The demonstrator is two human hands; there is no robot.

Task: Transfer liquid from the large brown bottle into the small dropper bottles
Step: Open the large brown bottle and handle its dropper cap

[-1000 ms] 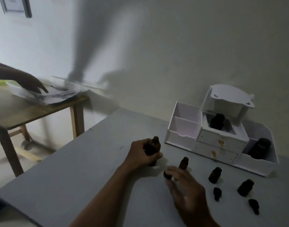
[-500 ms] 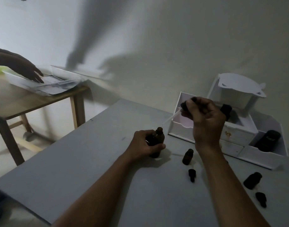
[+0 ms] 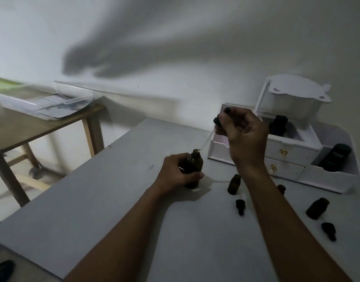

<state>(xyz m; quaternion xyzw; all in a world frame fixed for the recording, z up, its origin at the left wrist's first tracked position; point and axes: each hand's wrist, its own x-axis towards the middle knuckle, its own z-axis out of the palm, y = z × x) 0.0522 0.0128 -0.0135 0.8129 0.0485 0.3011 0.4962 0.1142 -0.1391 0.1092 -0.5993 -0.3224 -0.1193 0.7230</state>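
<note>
1. The left hand (image 3: 176,174) curls round the large brown glass bottle (image 3: 195,166), which stands upright and uncapped on the flat grey tabletop (image 3: 93,210).
2. The right hand (image 3: 244,135) pinches a black-bulbed clear dropper (image 3: 216,121), its thin tip at the bottle's mouth.
3. A small brown glass dropper bottle (image 3: 234,184) stands just left of the right forearm and another (image 3: 317,208) stands to its right. Loose black dropper caps (image 3: 240,206) lie near them.
4. A white plastic drawer organiser (image 3: 287,151) sits behind.

No text can be read: the black bottle (image 3: 336,157) in the white organizer (image 3: 328,180) bears a faint mark (too dim to make out).
</note>
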